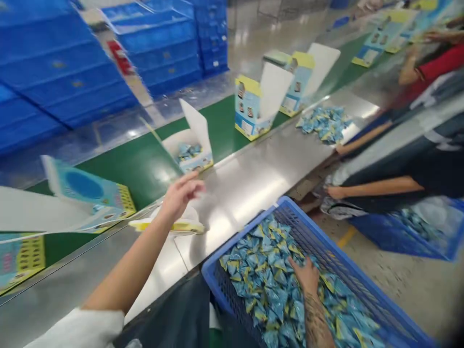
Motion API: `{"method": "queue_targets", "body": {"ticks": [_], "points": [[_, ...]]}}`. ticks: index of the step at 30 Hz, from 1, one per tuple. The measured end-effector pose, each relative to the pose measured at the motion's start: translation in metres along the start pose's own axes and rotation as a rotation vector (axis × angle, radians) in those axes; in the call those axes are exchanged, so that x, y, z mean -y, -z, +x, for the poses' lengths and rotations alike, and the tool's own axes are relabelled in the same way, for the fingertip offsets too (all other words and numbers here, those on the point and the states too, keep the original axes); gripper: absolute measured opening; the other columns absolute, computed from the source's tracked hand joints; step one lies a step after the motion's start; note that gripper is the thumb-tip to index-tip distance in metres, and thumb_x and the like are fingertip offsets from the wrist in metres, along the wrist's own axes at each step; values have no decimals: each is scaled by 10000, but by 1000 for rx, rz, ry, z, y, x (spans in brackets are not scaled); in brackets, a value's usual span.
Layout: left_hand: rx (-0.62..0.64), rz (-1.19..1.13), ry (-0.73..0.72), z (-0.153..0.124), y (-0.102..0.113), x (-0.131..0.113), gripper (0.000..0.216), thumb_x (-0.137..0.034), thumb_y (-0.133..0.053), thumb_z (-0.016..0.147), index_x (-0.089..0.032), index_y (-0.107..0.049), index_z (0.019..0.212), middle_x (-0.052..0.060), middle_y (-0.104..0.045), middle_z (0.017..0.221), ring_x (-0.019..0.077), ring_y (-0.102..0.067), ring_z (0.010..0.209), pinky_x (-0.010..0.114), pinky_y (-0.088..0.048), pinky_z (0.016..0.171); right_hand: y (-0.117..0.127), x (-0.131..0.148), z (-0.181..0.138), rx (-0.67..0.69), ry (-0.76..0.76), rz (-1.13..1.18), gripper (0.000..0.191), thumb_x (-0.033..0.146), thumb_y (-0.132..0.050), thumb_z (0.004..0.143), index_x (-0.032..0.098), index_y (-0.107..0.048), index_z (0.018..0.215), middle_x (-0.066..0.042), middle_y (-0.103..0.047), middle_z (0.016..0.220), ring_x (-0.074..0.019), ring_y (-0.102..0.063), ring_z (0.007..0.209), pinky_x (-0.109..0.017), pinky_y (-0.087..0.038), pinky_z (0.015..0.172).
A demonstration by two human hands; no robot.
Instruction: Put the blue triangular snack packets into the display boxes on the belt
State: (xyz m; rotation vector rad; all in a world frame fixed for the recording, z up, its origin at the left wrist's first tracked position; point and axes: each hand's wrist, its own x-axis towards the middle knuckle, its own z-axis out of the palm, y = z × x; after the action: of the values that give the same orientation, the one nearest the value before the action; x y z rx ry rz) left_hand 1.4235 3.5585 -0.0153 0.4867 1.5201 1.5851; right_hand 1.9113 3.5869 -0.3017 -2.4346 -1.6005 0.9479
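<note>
Stacked blue crates [54,72] lined the far side of a factory hall, behind a green conveyor belt [137,164] and a steel desk [253,179]. Judging by the belt, the packing was under way: one open carton [190,150] already showed blue packets inside, two more cartons [253,108] stood with flaps up, and a flat carton [87,193] lay unfilled. The blue basket [362,285] at the person's lap remained heaped with snack packets [268,290], so much was left. The left hand [181,193] reached toward the filled carton, fingers loosely spread, holding nothing I could make out. The right hand [308,275] lay among the packets, fingers curled down into them; whether they gripped any, I cannot tell.
</note>
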Motion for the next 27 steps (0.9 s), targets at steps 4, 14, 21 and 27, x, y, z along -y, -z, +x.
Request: {"method": "queue_targets", "body": {"ticks": [4, 14, 21, 27], "points": [[367, 288, 312, -76, -43, 111, 426, -399, -791, 832, -137, -700, 1154, 59, -770, 810, 197, -692, 782, 326, -530, 715, -48, -49, 55, 72, -120, -166, 866, 608, -666, 762, 121, -534, 1465, -328, -470, 1540, -491, -370, 1479, -614, -356, 1136], [743, 512, 391, -139, -55, 181, 345, -474, -685, 916, -235, -689, 1165, 6, -689, 896, 157, -559, 758, 301, -440, 717, -54, -111, 23, 267, 179, -92, 317, 401, -525, 765, 264, -719, 975, -161, -738, 1153, -382, -638, 1267, -453, -476, 1099], [741, 583, 291, -133, -32, 156, 282, -405, -678, 888, -198, -700, 1078, 7, -660, 855, 163, -544, 758, 306, -420, 724, -49, -102, -6, 139, 88, 57, 253, 506, -420, 605, 298, -562, 578, -156, -743, 734, -436, -764, 846, -538, -587, 808], [721, 511, 253, -138, 30, 141, 330, -436, -725, 847, -228, -701, 1103, 12, -670, 897, 191, -596, 834, 329, -462, 782, -12, -9, -60, 114, 136, 334, 463, 673, -446, 631, 282, -685, 701, -149, -782, 830, -435, -771, 875, -544, -617, 782]]}}
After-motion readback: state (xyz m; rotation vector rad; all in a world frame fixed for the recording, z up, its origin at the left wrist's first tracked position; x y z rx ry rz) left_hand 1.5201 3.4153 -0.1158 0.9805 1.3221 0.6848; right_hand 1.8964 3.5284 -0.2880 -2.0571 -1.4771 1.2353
